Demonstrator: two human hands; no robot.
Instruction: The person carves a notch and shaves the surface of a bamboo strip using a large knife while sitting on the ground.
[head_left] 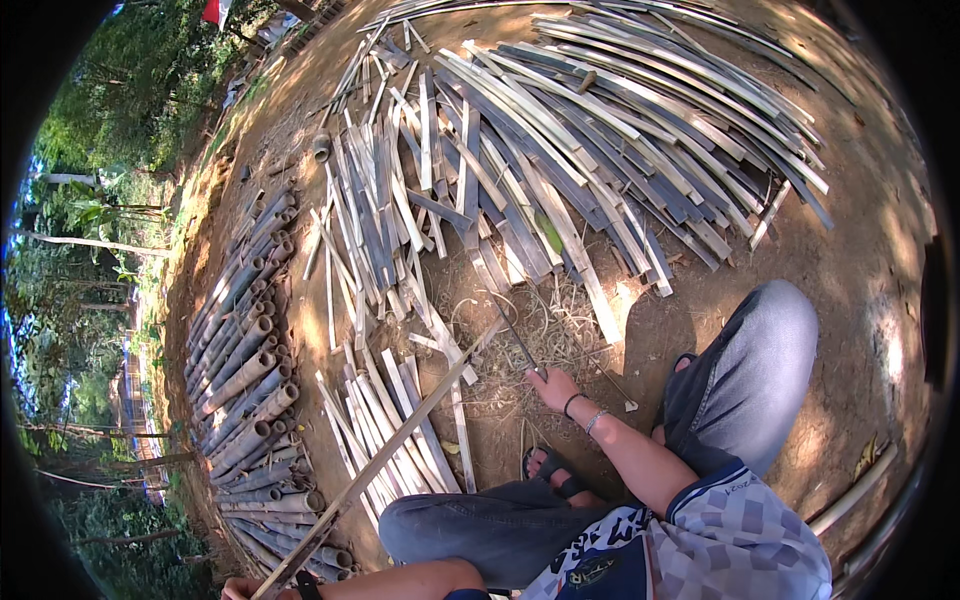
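Note:
My right hand [553, 388] is closed around the handle of a knife [518, 338], whose thin dark blade points away and to the left. At the lower left edge my left hand [243, 588], partly cut off by the rim, grips one end of a long bamboo strip [385, 452]. The strip slants up across my left knee, and its far end lies close to the knife's blade; whether they touch I cannot tell. Below that end, pale curled shavings [560, 325] cover the ground.
Many split bamboo strips [640, 130] are spread over the ground ahead. A smaller bundle of pale strips [385, 415] lies beside my left knee. Uncut bamboo poles [250, 370] are stacked at the left. Another pole [855, 488] lies at the right, behind my bent right leg [755, 370].

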